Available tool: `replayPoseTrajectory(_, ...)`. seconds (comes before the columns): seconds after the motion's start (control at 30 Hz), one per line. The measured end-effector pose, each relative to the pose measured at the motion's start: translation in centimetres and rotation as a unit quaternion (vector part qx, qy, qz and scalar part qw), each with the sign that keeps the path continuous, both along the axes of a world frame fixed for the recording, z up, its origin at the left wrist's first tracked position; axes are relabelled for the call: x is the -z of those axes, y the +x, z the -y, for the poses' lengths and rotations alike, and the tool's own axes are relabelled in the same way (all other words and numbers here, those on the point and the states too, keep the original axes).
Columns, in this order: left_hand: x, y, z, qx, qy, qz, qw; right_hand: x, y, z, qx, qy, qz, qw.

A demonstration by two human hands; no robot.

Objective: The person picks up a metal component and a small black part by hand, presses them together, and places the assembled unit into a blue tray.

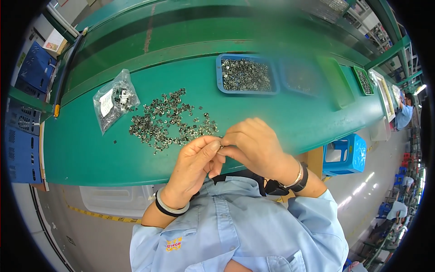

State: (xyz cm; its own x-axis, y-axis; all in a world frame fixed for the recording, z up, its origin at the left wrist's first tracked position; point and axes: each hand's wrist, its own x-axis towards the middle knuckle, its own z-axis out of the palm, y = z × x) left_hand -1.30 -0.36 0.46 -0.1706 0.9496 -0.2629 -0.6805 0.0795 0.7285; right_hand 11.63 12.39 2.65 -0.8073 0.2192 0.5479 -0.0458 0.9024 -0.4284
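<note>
A loose pile of small metal parts (165,120) lies on the green table (90,158). Just right of the pile's near edge, the left hand (192,163) and right hand (253,143) meet, fingertips of both pinching one small piece (220,147) (probably metal, though the fingers mostly hide it). Left of the pile lies a clear bag (116,99); beyond the pile's right side, a blue tray (219,75) holds metal bits (244,75).

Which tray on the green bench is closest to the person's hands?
The leftmost blue tray, full of metal parts, beyond the right hand. The blurred blue tray, larger green tray and small green tray sit farther right.
</note>
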Motion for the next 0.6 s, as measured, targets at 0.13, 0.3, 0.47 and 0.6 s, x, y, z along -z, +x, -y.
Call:
replayPoseTrajectory(0.13,0.0,0.3,-0.2,0.004,0.001,0.008,1.0,0.1,0.5,0.2,0.004,-0.018,-0.006,1.0)
replayPoseTrajectory(0.3,0.1,0.6,-0.4,-0.024,-0.007,-0.023,0.999,0.3,0.7,0.2,0.008,-0.033,-0.02,0.999)
replayPoseTrajectory(0.47,0.0,0.7,-0.4,-0.039,-0.014,-0.017,0.999,1.1,0.6,0.2,0.017,-0.048,-0.045,0.998)
replayPoseTrajectory(0.6,-0.2,0.9,-0.3,-0.048,-0.002,-0.005,0.999,1.5,0.3,0.4,0.02,-0.068,-0.057,0.996)
